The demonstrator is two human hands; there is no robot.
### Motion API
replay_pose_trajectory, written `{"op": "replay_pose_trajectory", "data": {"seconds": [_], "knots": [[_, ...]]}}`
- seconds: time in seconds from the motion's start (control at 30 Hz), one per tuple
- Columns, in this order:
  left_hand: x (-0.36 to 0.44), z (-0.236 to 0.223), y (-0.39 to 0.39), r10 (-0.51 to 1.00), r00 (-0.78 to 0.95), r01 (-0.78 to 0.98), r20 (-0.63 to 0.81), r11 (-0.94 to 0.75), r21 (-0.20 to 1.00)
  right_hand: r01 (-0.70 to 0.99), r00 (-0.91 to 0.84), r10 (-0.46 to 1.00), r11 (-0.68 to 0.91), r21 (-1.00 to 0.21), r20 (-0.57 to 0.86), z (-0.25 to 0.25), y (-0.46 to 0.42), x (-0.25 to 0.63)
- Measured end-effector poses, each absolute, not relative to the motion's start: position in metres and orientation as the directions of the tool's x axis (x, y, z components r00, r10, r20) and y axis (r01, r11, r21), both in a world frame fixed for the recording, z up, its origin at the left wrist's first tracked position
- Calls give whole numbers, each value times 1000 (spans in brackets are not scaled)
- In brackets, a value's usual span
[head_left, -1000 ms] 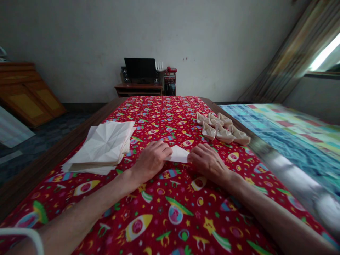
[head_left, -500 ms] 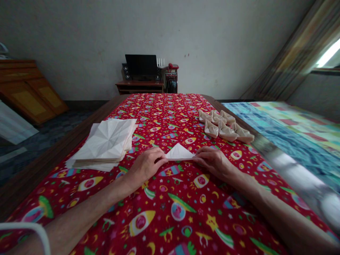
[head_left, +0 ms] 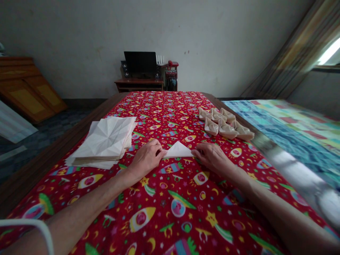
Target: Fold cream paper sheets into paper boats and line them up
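A small white paper folded into a triangle [head_left: 178,150] lies flat on the red patterned tablecloth [head_left: 172,198]. My left hand [head_left: 147,158] pinches its left corner with curled fingers. My right hand [head_left: 211,157] pinches its right corner the same way. Both forearms rest on the cloth.
A stack of creased white paper sheets [head_left: 106,140] lies to the left. Several folded paper boats [head_left: 225,125] sit at the right near the table's edge. A bed with a checked cover [head_left: 292,131] is on the right. A desk with a monitor [head_left: 140,65] stands by the far wall.
The paper between my hands has gone from a tilted flap to a flat triangle. My hands have spread slightly apart to its corners. The view has tipped slightly downward.
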State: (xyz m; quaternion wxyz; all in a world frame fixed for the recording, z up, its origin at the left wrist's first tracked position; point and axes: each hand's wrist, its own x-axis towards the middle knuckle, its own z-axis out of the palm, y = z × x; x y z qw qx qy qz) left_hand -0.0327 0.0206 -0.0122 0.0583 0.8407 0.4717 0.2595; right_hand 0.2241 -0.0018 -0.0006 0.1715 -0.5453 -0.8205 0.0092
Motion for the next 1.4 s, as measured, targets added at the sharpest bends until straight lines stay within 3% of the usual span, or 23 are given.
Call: {"op": "replay_pose_trajectory", "data": {"seconds": [0.27, 0.4, 0.47, 0.53, 0.73, 0.9, 1.03, 1.1, 1.2, 1.4], "knots": [[-34, -13, 24, 823, 414, 774, 390, -543, 324, 914, -341, 909, 381, -143, 239, 3, -1, 221], [-26, 1, 14, 720, 510, 768, 472, -627, 127, 911, -352, 902, 392, -129, 250, 1, 0, 221], [-19, 4, 8, 611, 662, 674, 434, -739, 11, 910, -350, 899, 393, -132, 264, 0, 1, 221], [-12, 2, 3, 534, 762, 583, 366, -812, -27, 907, -348, 897, 396, -144, 272, 0, 1, 222], [-1, -9, -12, 581, 772, 584, 258, -809, 71, 901, -343, 891, 402, -164, 298, -6, 3, 224], [1, -7, -20, 617, 759, 615, 208, -784, 84, 868, -326, 868, 432, -244, 375, -9, 3, 232], [2, -9, -21, 633, 740, 623, 228, -772, 122, 876, -376, 784, 474, -86, 494, -2, -15, 223], [1, -10, -20, 616, 749, 604, 245, -786, 130, 793, -529, 700, 610, -16, 479, 0, -27, 212], [1, -10, -20, 590, 765, 575, 259, -806, 138, 672, -663, 625, 739, -41, 411, -5, -43, 194], [2, -12, -20, 615, 755, 613, 228, -785, 90, 691, -661, 681, 716, -98, 316, -18, -54, 197]]}}
